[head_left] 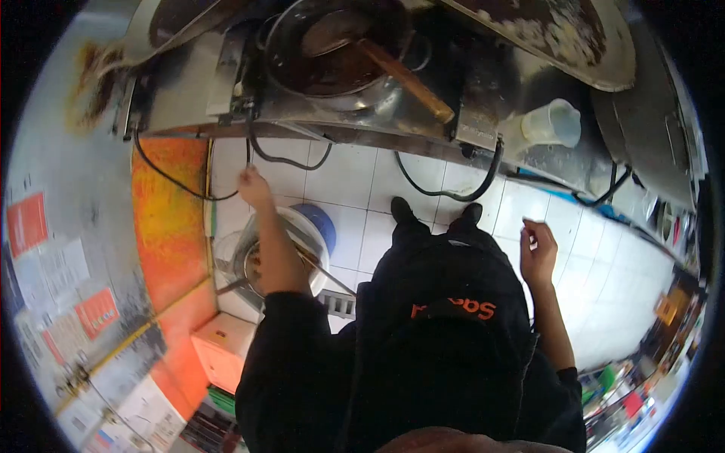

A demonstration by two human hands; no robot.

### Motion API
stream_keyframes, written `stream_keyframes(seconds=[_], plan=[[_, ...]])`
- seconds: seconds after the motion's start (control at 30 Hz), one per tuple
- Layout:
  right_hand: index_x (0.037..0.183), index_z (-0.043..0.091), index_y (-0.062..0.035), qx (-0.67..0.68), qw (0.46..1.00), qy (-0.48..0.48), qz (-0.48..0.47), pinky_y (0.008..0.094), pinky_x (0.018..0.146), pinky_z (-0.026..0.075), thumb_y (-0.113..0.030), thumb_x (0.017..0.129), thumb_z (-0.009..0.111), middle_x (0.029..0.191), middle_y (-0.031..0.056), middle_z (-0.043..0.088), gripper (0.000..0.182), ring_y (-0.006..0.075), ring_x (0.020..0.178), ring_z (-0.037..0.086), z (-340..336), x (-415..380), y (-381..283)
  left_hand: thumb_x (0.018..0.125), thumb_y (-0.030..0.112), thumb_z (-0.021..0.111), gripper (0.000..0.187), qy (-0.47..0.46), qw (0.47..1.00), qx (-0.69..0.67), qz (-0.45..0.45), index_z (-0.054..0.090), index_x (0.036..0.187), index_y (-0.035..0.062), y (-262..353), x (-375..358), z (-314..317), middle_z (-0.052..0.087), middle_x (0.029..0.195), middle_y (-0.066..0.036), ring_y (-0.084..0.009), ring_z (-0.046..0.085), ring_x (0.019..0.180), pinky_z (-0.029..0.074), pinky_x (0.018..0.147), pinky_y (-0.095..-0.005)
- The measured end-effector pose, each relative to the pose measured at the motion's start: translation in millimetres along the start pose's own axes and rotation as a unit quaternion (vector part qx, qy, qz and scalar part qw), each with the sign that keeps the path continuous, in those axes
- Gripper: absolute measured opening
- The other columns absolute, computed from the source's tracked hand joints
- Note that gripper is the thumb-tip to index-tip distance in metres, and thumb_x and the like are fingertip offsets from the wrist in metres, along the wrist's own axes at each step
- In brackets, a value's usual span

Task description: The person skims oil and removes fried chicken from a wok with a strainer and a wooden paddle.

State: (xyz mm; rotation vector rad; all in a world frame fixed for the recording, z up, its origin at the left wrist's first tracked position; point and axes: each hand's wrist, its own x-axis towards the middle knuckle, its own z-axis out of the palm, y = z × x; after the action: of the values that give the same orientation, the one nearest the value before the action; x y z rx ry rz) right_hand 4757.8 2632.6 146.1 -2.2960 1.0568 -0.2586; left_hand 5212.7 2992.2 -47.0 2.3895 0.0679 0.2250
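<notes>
My left hand (255, 186) reaches forward, just below the front edge of the metal stove (185, 94), near a hanging black hose (285, 160). Its fingers look bent together, and whatever they may hold is too small to make out. Over the white tiled floor, my right hand (538, 245) hangs at my side with its fingers curled and nothing plain in them. On the stove stands a dark pot (340, 83) of brown contents, a wooden-handled ladle (408, 79) resting in it.
A bucket (312, 226) with a bowl inside stands on the floor beneath my left forearm. A white plastic jug (553, 123) sits on the counter at the right. Large pans overhang the back corners. An orange box (224, 347) stands by the wall.
</notes>
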Motion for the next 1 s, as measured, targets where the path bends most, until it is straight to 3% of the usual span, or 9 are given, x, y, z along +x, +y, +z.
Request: stream_keyframes(seconds=[0.03, 0.1, 0.23, 0.27, 0.3, 0.37, 0.57, 0.8, 1.0], plan=[[0.096, 0.060, -0.0004, 0.013, 0.993, 0.043, -0.105, 0.0321, 0.062, 0.046, 0.004, 0.076, 0.056, 0.082, 0.0150, 0.058, 0.021, 0.0258, 0.069, 0.057, -5, 20, -43, 0.081, 0.030, 0.058, 0.038, 0.046, 0.999, -0.020, 0.007, 0.056, 0.101, -0.0023, -2, -51, -10, 0.056, 0.102, -0.024, -0.0345, 0.054, 0.094, 0.044, 0.077, -0.0427], [0.094, 0.061, -0.0030, 0.016, 0.952, 0.111, -0.285, 0.0331, 0.062, 0.045, 0.008, 0.068, 0.060, 0.083, 0.0137, 0.056, 0.027, 0.0282, 0.072, 0.056, -13, 52, -117, 0.076, 0.038, 0.062, 0.047, 0.102, 0.949, 0.298, 0.024, 0.056, 0.098, -0.0028, -42, -134, -34, 0.055, 0.095, -0.018, -0.0318, 0.051, 0.097, 0.042, 0.081, -0.0412], [0.104, 0.057, -0.0066, -0.140, 0.909, 0.064, -0.388, 0.0395, 0.077, 0.043, -0.009, 0.074, 0.061, 0.096, 0.0137, 0.054, 0.030, 0.0308, 0.087, 0.052, 3, 109, -209, 0.068, 0.056, 0.067, 0.100, -0.087, 0.802, 0.321, -0.496, 0.024, 0.132, -0.0079, -98, -264, -59, 0.044, 0.122, -0.023, -0.0347, 0.046, 0.110, 0.040, 0.087, -0.0482], [0.111, 0.054, -0.0075, -0.174, 0.908, 0.041, -0.379, 0.0406, 0.080, 0.044, -0.013, 0.076, 0.061, 0.100, 0.0151, 0.054, 0.037, 0.0342, 0.091, 0.053, 14, 118, -223, 0.066, 0.065, 0.062, 0.113, -0.202, 0.767, 0.150, -0.591, 0.014, 0.133, -0.0125, -63, -273, -94, 0.043, 0.123, -0.023, -0.0311, 0.043, 0.114, 0.038, 0.091, -0.0492], [0.114, 0.052, -0.0080, -0.202, 0.907, 0.009, -0.368, 0.0415, 0.081, 0.044, -0.014, 0.077, 0.061, 0.103, 0.0159, 0.054, 0.040, 0.0355, 0.093, 0.053, 25, 126, -232, 0.066, 0.066, 0.060, 0.108, -0.190, 0.765, -0.003, -0.615, 0.018, 0.134, -0.0076, -138, -322, -60, 0.042, 0.125, -0.023, -0.0316, 0.048, 0.110, 0.040, 0.087, -0.0494], [0.120, 0.049, -0.0082, -0.249, 0.908, -0.049, -0.335, 0.0434, 0.081, 0.044, -0.016, 0.078, 0.061, 0.108, 0.0177, 0.053, 0.044, 0.0376, 0.098, 0.052, 47, 139, -248, 0.068, 0.061, 0.064, 0.091, -0.251, 0.599, -0.265, -0.713, 0.031, 0.131, 0.0038, -126, -339, -69, 0.047, 0.121, -0.020, -0.0311, 0.056, 0.097, 0.042, 0.078, -0.0496], [0.123, 0.045, -0.0001, -0.298, 0.886, -0.104, -0.341, 0.0436, 0.084, 0.045, -0.013, 0.078, 0.060, 0.113, 0.0235, 0.051, 0.049, 0.0383, 0.102, 0.053, 88, 162, -238, 0.072, 0.040, 0.062, 0.051, -0.137, 0.744, -0.094, -0.647, 0.062, 0.092, -0.0067, -157, -365, -34, 0.063, 0.083, -0.020, -0.0281, 0.063, 0.076, 0.050, 0.069, -0.0346], [0.115, 0.048, 0.0078, -0.336, 0.842, -0.050, -0.419, 0.0428, 0.083, 0.045, -0.005, 0.078, 0.052, 0.102, 0.0263, 0.055, 0.040, 0.0395, 0.097, 0.054, 77, 201, -198, 0.072, 0.049, 0.060, 0.059, -0.153, 0.784, 0.009, -0.601, 0.062, 0.100, -0.0032, -168, -386, -44, 0.061, 0.102, -0.022, -0.0309, 0.057, 0.101, 0.044, 0.086, -0.0365], [0.109, 0.051, 0.0076, -0.322, 0.855, -0.014, -0.406, 0.0451, 0.079, 0.045, -0.001, 0.078, 0.043, 0.094, 0.0259, 0.057, 0.033, 0.0408, 0.090, 0.056, 46, 188, -202, 0.064, 0.049, 0.071, 0.069, -0.049, 0.789, -0.028, -0.612, 0.061, 0.094, -0.0119, -178, -409, -76, 0.062, 0.092, -0.022, -0.0310, 0.061, 0.085, 0.048, 0.074, -0.0376]])
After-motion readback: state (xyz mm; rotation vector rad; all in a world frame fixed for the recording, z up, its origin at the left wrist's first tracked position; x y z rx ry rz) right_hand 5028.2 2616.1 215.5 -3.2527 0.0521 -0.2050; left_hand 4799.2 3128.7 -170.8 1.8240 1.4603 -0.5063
